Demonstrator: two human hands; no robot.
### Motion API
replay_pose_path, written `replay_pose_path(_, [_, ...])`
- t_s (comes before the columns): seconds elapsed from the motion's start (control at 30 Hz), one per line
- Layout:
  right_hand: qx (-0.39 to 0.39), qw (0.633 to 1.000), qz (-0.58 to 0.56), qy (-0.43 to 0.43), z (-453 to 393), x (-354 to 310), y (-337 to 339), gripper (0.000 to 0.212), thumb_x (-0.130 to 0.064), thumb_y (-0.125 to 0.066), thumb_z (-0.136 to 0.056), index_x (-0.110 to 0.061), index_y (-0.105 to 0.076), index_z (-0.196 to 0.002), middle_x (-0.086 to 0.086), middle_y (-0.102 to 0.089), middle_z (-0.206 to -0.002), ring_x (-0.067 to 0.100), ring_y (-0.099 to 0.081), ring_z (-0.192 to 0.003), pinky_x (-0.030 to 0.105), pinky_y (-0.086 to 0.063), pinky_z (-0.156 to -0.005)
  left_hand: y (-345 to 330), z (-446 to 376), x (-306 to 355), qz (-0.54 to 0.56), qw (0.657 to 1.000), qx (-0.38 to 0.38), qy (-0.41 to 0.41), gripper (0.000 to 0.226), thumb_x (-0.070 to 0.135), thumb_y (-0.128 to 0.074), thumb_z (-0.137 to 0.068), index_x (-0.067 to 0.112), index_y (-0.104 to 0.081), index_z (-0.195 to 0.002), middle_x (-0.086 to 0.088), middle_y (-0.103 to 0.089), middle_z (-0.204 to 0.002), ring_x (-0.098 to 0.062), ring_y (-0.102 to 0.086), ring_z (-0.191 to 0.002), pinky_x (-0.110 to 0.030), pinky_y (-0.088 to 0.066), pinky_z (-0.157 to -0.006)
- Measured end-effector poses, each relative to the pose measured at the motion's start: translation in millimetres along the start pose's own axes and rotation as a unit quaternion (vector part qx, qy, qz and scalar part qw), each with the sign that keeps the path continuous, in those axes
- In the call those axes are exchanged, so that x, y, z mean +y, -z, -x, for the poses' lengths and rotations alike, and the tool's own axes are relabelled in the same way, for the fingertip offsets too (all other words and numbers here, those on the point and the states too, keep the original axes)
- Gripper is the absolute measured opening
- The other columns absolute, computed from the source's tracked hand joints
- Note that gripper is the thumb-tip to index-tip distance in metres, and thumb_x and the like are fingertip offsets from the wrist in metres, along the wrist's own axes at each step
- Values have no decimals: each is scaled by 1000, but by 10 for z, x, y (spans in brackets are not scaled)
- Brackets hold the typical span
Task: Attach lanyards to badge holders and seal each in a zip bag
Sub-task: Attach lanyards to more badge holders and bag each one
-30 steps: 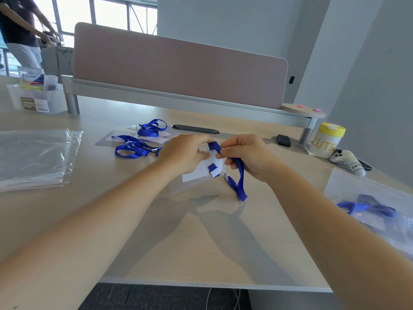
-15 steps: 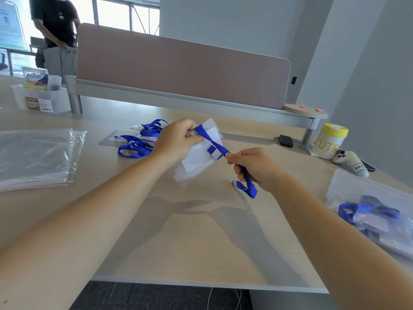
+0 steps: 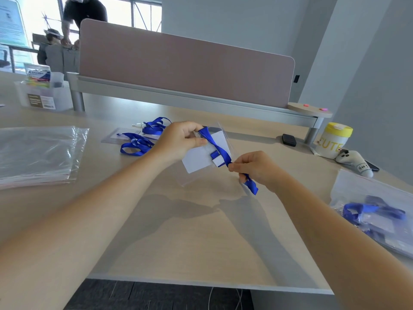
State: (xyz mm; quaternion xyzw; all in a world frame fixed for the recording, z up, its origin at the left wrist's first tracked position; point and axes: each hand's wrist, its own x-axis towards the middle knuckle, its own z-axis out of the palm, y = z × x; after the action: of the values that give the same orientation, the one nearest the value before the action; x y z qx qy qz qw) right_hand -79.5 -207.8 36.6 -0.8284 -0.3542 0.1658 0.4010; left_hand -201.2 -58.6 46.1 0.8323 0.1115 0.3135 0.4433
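Observation:
My left hand (image 3: 181, 139) pinches the top edge of a clear badge holder (image 3: 201, 158) with a white card inside, held tilted above the table. A blue lanyard (image 3: 218, 148) runs from that pinch diagonally across the holder. My right hand (image 3: 257, 168) is closed around the lanyard lower down, and its folded end hangs below my fist. More blue lanyards (image 3: 138, 144) lie on clear badge holders (image 3: 116, 136) beyond my left hand. A stack of empty zip bags (image 3: 38, 153) lies at the left. A filled zip bag (image 3: 380, 215) with a lanyard inside lies at the right.
A pink divider panel (image 3: 185, 66) on a grey rail crosses the back of the desk. A clear plastic bin (image 3: 42, 97) stands at the back left. A yellow-lidded tub (image 3: 333, 142), a small white toy (image 3: 355, 163) and a black object (image 3: 289, 139) sit at the back right. A person stands behind the divider.
My hands have drawn apart. The left raised the badge holder and the right slid down and right along the lanyard, pulling it straight.

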Motion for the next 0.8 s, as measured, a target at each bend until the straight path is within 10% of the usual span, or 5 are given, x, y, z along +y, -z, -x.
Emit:
replay_pose_path(0.27, [-21,999,44,20,-12,-60,62,22,-8,-59,-84,-16,-58,-64,0,-56,-62,8,-48,-57,12,-41,-56,-17,1,-23,-19,995,-94,-7,23,1,-61,-81,21,-61,-91,-15,-55,-86,-20,-45,-79,-30,-35,-75])
replay_pose_path(0.4, [-20,999,-28,17,-39,-84,116,19,-6,-56,-85,-13,-60,-68,4,-58,-70,9,-50,-61,18,-43,-63,-44,5,-34,-72,990,-118,-14,25,5,-63,-82,30,-60,-86,-2,-53,-68,-1,-40,-57,-23,-33,-64])
replay_pose_path(0.8, [1,990,-138,26,-45,-255,145,22,0,-50,-88,-9,-60,-70,7,-58,-68,13,-46,-58,21,-41,-61,-188,-2,75,-245,955,-162,-41,18,19,-61,-85,18,-66,-101,3,-50,-68,-16,-42,-69,-25,-31,-58])
